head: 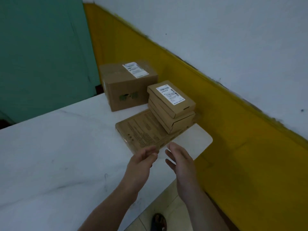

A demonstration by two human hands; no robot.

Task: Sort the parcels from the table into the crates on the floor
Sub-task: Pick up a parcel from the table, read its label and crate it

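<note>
Both bare forearms reach in from 6 o'clock. The left hand (141,165) angles toward 1 o'clock and the right hand (182,162) toward 11 o'clock. The palms face each other, close but apart. The fingers (150,152) of both are loosely extended and grip nothing.

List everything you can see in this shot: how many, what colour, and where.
Large box: one, brown cardboard, white label on top, far edge of the table.
Small boxes: at least two, brown, stacked on the flat box; the top one has a white label.
Flat box: one, brown, printed top, under the stack near the table's corner.
Table: one, white, lower left.
Wall: white above, yellow band below, on the right.
Green panel: one, upper left.
Sandalled foot: one, dark, on the floor at the bottom edge.
Left hand: open, at the flat box's near edge.
Right hand: open, beside it, holding nothing.
</note>
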